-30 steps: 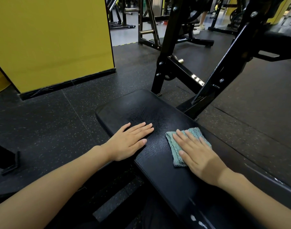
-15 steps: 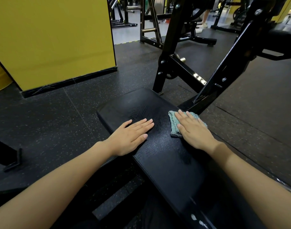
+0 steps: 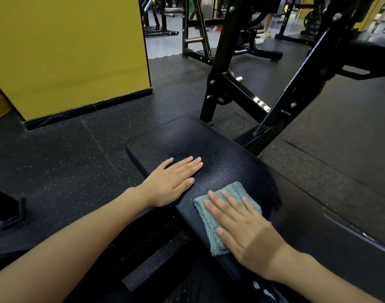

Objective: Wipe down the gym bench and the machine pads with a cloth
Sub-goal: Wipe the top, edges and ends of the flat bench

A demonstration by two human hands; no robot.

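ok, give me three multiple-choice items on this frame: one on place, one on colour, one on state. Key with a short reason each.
1. Where is the cloth?
A. In a bucket
B. On the bench, under the right hand
C. Over the person's shoulder

2. What colour is the cloth?
A. Teal green
B. Red
C. White

3. How is the left hand?
A. Pinching the cloth
B. Flat on the bench, fingers straight
C. Lifted clear of the bench

Key:
1 B: the right hand lies flat on the cloth, which lies on the bench.
2 A: teal green knit shows around the fingers.
3 B: the left hand rests palm down on the bench beside the cloth, apart from it.
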